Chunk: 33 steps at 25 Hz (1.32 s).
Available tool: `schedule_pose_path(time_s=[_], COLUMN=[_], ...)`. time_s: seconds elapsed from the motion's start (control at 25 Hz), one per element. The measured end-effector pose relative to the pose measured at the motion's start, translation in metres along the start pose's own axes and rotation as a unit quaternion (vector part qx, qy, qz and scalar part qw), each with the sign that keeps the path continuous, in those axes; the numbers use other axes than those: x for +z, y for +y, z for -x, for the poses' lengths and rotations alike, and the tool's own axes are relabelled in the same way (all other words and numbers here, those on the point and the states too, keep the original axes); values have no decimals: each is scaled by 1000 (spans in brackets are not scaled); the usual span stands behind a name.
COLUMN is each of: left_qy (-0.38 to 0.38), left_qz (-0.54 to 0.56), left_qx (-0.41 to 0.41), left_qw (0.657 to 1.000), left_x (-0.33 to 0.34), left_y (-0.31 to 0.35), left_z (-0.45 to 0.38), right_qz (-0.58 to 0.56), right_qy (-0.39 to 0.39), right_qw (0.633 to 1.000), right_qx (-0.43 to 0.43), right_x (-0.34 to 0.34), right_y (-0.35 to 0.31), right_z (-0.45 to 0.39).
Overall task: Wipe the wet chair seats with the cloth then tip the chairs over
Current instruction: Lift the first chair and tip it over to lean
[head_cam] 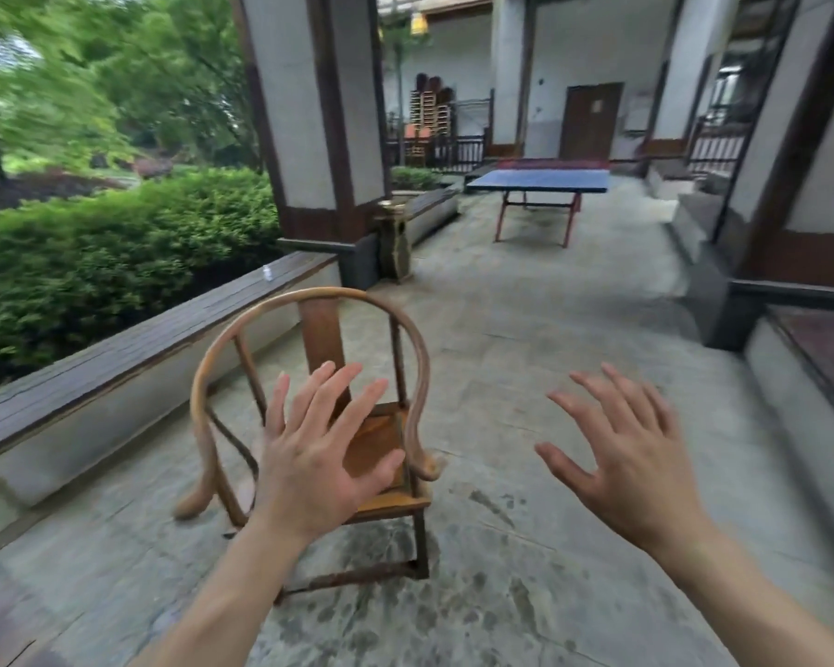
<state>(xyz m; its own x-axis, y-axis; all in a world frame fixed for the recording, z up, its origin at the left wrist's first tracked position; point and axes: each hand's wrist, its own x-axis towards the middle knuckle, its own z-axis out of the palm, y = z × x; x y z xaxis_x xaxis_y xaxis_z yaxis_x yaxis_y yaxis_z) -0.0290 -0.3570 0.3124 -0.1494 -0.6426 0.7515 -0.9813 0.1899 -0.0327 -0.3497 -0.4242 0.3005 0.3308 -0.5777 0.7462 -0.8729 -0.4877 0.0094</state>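
One round-backed wooden chair [338, 426]

Covered stone veranda beside a garden, in daylight

Grey paved floor [574, 329] with damp patches; a white pillar [309, 113] with dark trim; a low wooden ledge [131, 344] edging green shrubs [116, 243]; a blue ping-pong table [540, 180] farther back before a brown door [591, 120].

Wooden armchair [323, 402] blocks our left, beside the low ledge [131, 349]. Open paving [526, 339] on our right; table-tennis table [540, 185] far ahead.
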Motion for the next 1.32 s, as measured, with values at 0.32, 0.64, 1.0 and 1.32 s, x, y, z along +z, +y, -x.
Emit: schedule_pose_path(time_s=[0.32, 0.64, 1.0, 1.32], left_qy=[-61, -105, -136, -130], left_qz=[-28, -13, 36, 25], left_qx=[14, 10, 13, 25], left_qw=[998, 994, 990, 991], left_x=[118, 245, 374, 492], left_y=[25, -12, -40, -20], left_z=[-43, -98, -181, -264], right_qz=[53, 77, 87, 72], right_qy=[-52, -123, -151, -151], right_qw=[994, 984, 978, 979], right_qx=[76, 99, 117, 117], right_x=[60, 163, 266, 359], right_y=[53, 89, 147, 251], right_z=[6, -59, -128, -181])
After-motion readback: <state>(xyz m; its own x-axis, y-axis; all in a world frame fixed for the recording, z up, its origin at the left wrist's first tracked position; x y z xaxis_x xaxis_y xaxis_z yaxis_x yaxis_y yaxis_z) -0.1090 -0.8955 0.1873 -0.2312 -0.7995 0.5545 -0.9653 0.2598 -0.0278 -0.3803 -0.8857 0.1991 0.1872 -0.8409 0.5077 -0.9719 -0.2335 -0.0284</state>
